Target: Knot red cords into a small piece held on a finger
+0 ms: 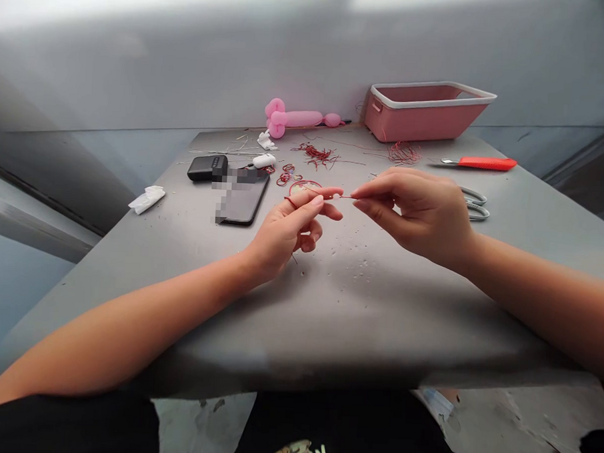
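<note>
My left hand (296,226) pinches a thin red cord between thumb and index finger. Part of the cord loops round behind my fingers. A small pale bead (336,196) sits on the cord, just past my left fingertips. On the other side of the bead, my right hand (417,211) grips the red cord (345,197) between thumb and fingertips, so the short stretch between the hands looks taut. Both hands are raised over the grey table. Behind the left hand lies a small round container (305,186) with a red rim, partly hidden by the fingers.
A phone (246,201), black power bank (207,168), white earbud case (264,161) and crumpled tissue (147,199) lie left. Red cord pieces (319,154), a pink balloon (301,118) and pink basket (421,121) are behind. A red utility knife (487,164) and scissors handles (477,205) lie right.
</note>
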Demonstrator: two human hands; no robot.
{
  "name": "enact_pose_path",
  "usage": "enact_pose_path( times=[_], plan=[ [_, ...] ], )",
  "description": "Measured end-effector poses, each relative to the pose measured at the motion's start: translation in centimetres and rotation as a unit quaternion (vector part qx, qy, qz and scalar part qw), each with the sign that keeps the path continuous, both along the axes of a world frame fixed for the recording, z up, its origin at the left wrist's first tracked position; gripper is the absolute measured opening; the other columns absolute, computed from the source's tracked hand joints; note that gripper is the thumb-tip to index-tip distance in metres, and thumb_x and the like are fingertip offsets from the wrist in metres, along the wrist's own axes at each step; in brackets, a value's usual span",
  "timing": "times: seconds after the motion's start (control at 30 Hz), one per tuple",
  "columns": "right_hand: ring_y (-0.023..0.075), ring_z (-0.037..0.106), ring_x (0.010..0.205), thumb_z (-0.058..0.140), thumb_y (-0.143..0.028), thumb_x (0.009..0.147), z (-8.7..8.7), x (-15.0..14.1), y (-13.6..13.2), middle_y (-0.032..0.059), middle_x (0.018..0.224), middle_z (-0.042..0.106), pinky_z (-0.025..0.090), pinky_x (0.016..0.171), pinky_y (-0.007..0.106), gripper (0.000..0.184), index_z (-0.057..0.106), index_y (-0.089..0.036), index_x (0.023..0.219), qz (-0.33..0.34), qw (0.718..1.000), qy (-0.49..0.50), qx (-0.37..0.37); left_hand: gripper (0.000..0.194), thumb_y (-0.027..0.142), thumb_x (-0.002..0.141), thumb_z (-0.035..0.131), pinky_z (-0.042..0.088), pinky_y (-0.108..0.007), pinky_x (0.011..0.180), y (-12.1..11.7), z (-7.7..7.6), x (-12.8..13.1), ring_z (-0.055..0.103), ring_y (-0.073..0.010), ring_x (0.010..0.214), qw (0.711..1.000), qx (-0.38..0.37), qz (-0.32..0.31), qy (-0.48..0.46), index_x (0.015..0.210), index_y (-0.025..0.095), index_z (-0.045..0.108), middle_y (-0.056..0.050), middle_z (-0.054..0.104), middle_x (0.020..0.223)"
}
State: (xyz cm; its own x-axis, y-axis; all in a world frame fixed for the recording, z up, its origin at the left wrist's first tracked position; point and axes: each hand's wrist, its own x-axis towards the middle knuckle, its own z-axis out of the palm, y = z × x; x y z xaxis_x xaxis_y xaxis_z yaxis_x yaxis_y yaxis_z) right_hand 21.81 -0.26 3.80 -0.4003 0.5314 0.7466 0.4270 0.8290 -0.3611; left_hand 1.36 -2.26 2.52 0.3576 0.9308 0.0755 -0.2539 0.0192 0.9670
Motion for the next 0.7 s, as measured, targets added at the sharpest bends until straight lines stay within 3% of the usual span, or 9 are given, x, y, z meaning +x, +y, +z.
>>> enact_pose_path(
  times=[0.13,0.23,0.33,0.57,0.7],
  plan=[
    [0.0136,0.055,0.061,0.062,-0.024,0.086,0.0,0.2,0.3,-0.0005,0.072,0.066,0.043,0.056,0.030,0.008,0.069,-0.027,0.085,0.027,0.999,-0.019,-0.030,0.016,0.035,0.084,0.063,0.043,-0.020,0.047,0.7,0.1,-0.7,0.051,-0.0068,0.057,0.997,-0.033,-0.070,-0.022,0.089,0.022,0.071,-0.004,0.066,0.093],
    [0.0128,0.056,0.060,0.062,-0.025,0.086,-0.2,0.4,0.7,-0.0015,0.073,0.066,0.043,0.055,0.029,0.008,0.069,-0.028,0.085,0.055,0.997,-0.026,-0.050,0.017,0.031,0.081,0.067,0.051,-0.022,0.055,1.1,-0.1,-1.2,0.059,-0.0082,0.065,0.994,-0.020,-0.108,-0.006,0.095,0.024,0.072,-0.004,0.068,0.099],
    [0.0123,0.055,0.059,0.062,-0.025,0.087,-0.4,0.5,1.0,-0.0017,0.072,0.066,0.043,0.055,0.029,0.008,0.070,-0.027,0.085,0.060,0.996,-0.020,-0.055,0.021,0.028,0.082,0.069,0.056,-0.022,0.065,1.1,-0.3,-1.3,0.063,-0.0088,0.074,0.995,-0.002,-0.104,0.000,0.102,0.025,0.074,-0.004,0.069,0.102],
    [0.0145,0.056,0.061,0.065,-0.023,0.086,-0.3,0.9,1.7,0.0001,0.071,0.066,0.044,0.053,0.031,0.006,0.070,-0.027,0.086,0.061,0.998,-0.002,-0.006,0.022,0.031,0.084,0.069,0.054,-0.024,0.085,0.8,0.0,-1.1,0.066,-0.0089,0.083,0.996,-0.048,-0.067,-0.038,0.103,0.022,0.074,-0.004,0.072,0.103],
    [0.0159,0.057,0.062,0.064,-0.021,0.087,-0.3,1.2,2.2,0.0004,0.071,0.066,0.045,0.053,0.032,0.010,0.070,-0.029,0.087,0.058,0.998,-0.016,0.028,0.024,0.034,0.086,0.067,0.053,-0.029,0.088,0.8,0.0,-1.3,0.068,-0.0131,0.092,0.996,-0.045,-0.079,-0.016,0.108,0.024,0.072,-0.004,0.073,0.109]
  ],
)
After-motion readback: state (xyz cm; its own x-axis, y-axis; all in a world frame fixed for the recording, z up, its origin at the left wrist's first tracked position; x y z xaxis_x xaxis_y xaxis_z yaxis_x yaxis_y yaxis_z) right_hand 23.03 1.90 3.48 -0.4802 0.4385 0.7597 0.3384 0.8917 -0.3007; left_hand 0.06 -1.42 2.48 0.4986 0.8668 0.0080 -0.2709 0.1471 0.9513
